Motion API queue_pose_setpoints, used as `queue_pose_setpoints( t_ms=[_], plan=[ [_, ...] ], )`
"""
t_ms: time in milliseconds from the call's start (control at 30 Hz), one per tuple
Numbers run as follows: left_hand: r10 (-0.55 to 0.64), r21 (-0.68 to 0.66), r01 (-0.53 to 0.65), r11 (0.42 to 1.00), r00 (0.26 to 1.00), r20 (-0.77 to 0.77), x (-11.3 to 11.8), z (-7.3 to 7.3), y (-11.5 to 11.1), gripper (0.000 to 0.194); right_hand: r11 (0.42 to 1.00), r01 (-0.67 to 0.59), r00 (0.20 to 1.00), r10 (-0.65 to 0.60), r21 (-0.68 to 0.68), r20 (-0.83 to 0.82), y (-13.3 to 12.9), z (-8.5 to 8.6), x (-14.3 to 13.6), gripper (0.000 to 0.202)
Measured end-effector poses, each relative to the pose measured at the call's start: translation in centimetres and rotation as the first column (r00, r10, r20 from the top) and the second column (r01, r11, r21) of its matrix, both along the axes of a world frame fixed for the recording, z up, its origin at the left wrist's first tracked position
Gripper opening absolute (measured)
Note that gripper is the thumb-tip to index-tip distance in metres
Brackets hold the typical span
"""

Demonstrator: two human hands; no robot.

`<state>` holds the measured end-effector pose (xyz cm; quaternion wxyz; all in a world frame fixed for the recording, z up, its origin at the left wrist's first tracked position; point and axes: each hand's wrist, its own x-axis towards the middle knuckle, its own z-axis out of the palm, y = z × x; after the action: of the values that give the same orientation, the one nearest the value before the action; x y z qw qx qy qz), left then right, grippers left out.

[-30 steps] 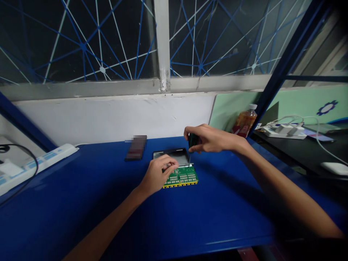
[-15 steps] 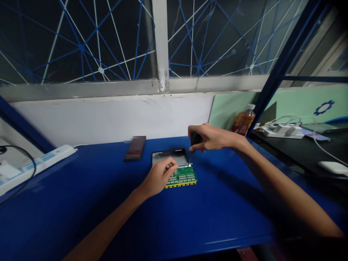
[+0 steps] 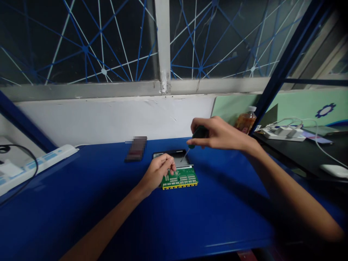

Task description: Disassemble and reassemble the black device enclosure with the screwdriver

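Note:
A green circuit board (image 3: pixel 181 176) with a yellow strip along its front edge lies in the middle of the blue table. Behind it is an open black-rimmed metal case (image 3: pixel 178 158). My left hand (image 3: pixel 160 169) is over the board's left part, its fingers pinched together; whatever they hold is hidden or too small to name. Above and right of the case, my right hand (image 3: pixel 214 133) is closed on a dark green screwdriver (image 3: pixel 199 135). The thin shaft points down and left, its tip over the case near the board's rear edge.
Behind the case to the left lies a dark flat object (image 3: pixel 136 148), partly blurred. A white power strip (image 3: pixel 40 167) runs along the table's left side. At the back right stands a bottle (image 3: pixel 246 120), beside a black desk (image 3: pixel 304 152) with chargers and cables.
My right hand has risen slightly and moved right with the screwdriver, whose tip has left the board's rear edge and now slants left. My left hand has shifted a little left, showing more board.

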<state>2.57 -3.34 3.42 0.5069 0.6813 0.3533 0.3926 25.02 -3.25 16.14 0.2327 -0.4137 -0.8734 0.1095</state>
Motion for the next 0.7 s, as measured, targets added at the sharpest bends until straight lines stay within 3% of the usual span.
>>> queue_pose_setpoints(
  t_ms=[167,700],
  plan=[
    [0.01,-0.232,0.057,0.971,0.962,0.274,0.0,0.4,-0.1,0.025,0.996,0.023,0.942,0.008,0.088,-0.335,-1.4,0.7,-0.5,0.033],
    [0.008,-0.279,0.102,0.955,0.93,0.368,-0.1,0.6,-0.3,0.026,0.988,0.019,0.972,0.019,0.156,-0.234,-1.6,0.4,-1.1,0.029]
  ],
)
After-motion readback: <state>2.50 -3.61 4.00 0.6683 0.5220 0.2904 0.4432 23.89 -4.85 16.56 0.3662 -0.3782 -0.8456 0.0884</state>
